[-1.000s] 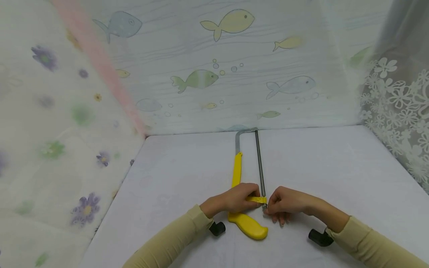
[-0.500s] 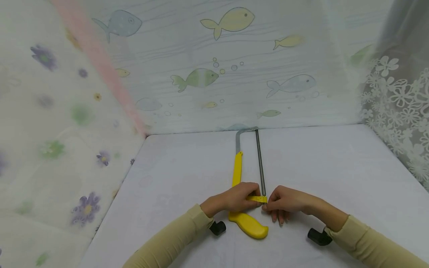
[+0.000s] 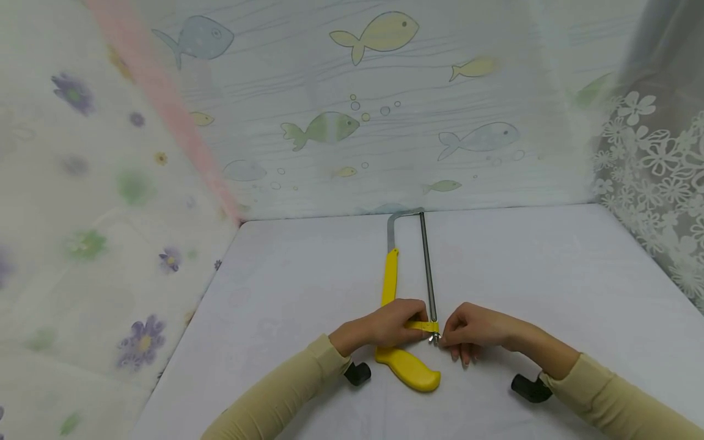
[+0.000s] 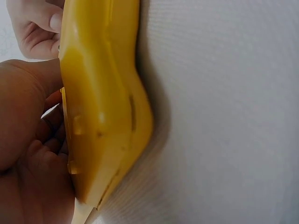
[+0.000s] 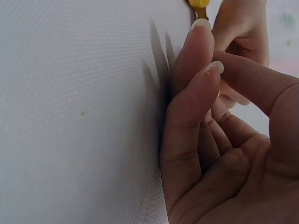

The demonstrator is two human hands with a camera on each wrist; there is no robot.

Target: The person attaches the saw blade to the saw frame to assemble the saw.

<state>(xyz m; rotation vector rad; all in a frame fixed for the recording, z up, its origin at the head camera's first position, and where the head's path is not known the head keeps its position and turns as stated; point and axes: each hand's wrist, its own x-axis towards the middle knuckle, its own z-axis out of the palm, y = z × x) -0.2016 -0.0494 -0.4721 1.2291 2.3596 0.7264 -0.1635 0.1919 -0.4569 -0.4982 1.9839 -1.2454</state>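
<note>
A hacksaw [image 3: 389, 275] with a yellow and grey frame lies on the white cloth, its yellow handle [image 3: 414, 371] nearest me. Its dark blade [image 3: 428, 269] runs along the right side. My left hand [image 3: 392, 322] grips the frame by the yellow bracket at the blade's near end; the yellow frame [image 4: 100, 93] fills the middle of the left wrist view. Below the bracket a small metal wing nut [image 3: 434, 338] shows. My right hand [image 3: 477, 328] has bent fingers [image 5: 194, 116] just right of the nut; whether they touch it is unclear.
White cloth [image 3: 308, 263] covers the tabletop. A fish-patterned sheet [image 3: 247, 140] hangs at the back, a flowered sheet [image 3: 110, 244] on the left and a lace curtain [image 3: 660, 159] on the right. Black camera mounts [image 3: 357, 374] sit under the wrists.
My right fingers covered the wing nut half a second ago; they have shifted slightly right, and the nut shows again. The left hand and hacksaw have stayed in place.
</note>
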